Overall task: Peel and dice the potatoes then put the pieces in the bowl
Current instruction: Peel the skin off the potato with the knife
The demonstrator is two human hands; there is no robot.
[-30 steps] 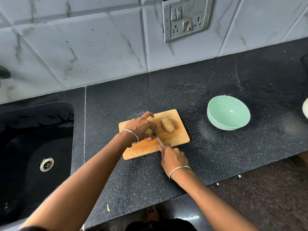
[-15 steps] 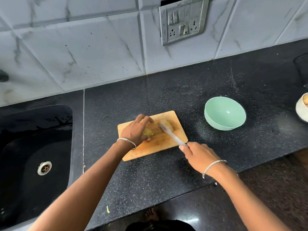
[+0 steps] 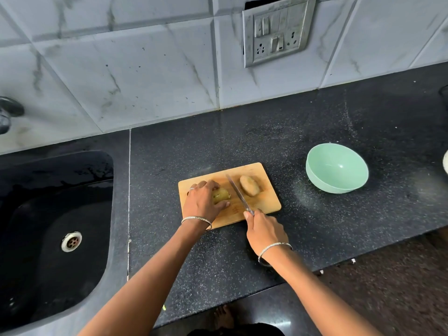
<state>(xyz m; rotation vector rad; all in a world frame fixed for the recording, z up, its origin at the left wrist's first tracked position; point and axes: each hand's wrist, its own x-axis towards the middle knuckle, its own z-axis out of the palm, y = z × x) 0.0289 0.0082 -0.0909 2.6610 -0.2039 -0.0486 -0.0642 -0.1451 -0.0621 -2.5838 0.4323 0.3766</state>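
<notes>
A wooden cutting board (image 3: 269,202) lies on the black counter. My left hand (image 3: 202,202) holds a yellowish potato piece (image 3: 221,195) down on the board's left part. Another potato (image 3: 249,186), brown and whole-looking, lies on the board's right part. My right hand (image 3: 265,232) grips the handle of a knife (image 3: 238,194) at the board's near edge; its blade runs over the board between the two potatoes. A mint green bowl (image 3: 337,168) stands to the right of the board with nothing visible inside.
A black sink (image 3: 48,226) with a steel drain sits at the left. The tiled wall carries a switch and socket plate (image 3: 276,30). A pale container's edge (image 3: 445,162) shows at the far right. The counter's front edge runs close below my right wrist.
My right hand, which had swung out right with the knife, came back toward the board's near edge. The blade now lies between the two potatoes. My left hand stayed on its piece.
</notes>
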